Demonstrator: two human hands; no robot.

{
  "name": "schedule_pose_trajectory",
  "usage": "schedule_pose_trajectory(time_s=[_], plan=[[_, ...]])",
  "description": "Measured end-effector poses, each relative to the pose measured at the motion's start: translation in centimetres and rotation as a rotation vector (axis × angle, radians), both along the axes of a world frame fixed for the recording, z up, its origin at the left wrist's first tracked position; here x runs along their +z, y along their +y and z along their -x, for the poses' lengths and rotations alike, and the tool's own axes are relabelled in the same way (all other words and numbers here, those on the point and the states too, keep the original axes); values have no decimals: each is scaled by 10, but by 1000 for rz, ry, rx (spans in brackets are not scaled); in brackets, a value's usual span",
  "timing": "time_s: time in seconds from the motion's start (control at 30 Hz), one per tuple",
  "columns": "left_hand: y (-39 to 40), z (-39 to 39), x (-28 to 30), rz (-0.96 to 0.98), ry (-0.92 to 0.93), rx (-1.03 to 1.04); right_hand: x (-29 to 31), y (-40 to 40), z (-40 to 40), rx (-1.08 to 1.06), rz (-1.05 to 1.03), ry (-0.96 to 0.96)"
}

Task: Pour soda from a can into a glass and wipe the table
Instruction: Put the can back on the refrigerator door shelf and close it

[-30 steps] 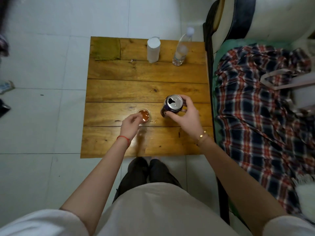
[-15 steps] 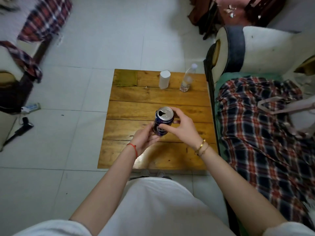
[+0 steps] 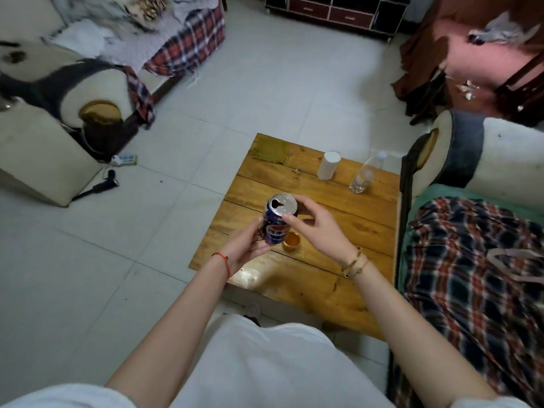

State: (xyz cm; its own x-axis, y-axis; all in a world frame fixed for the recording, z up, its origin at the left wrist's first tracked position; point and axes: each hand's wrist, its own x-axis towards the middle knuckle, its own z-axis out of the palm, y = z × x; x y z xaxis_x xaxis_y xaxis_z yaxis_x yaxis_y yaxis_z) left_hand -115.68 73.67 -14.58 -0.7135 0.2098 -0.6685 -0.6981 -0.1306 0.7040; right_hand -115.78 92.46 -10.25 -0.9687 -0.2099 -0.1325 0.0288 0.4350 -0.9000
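I hold an opened blue soda can (image 3: 275,222) upright above the wooden table (image 3: 329,219). My left hand (image 3: 245,245) cups its lower side and base. My right hand (image 3: 315,228) pinches it near the rim with thumb and fingers. A small glass (image 3: 292,240) with amber liquid stands on the table just right of the can, below my right hand. A green cloth (image 3: 272,151) lies flat on the table's far left corner.
A white roll (image 3: 328,165) and a clear plastic bottle (image 3: 365,175) stand at the table's far edge. A sofa with a plaid blanket (image 3: 471,275) runs along the right. Another sofa (image 3: 50,119) stands at the far left across tiled floor.
My left hand left the glass and took the can's lower side. The can rose off the table. The view swung up and left, showing more of the room.
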Motion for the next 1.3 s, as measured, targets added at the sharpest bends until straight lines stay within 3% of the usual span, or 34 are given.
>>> schedule_pose_trajectory(time_s=[0.3, 0.63, 1.0, 1.3], plan=[[-23, -107, 5, -12, -18, 434, 6, -39, -34, 402, 28, -9], [-76, -212, 21, -4, 30, 927, 27, -139, -74, 840, 97, -22], [-173, -300, 9, 2, 34, 1332, 16, -299, -125, 1221, 95, -24], [-320, -360, 19, -5, 20, 1508, 28, -475, -177, 1375, 105, -44]])
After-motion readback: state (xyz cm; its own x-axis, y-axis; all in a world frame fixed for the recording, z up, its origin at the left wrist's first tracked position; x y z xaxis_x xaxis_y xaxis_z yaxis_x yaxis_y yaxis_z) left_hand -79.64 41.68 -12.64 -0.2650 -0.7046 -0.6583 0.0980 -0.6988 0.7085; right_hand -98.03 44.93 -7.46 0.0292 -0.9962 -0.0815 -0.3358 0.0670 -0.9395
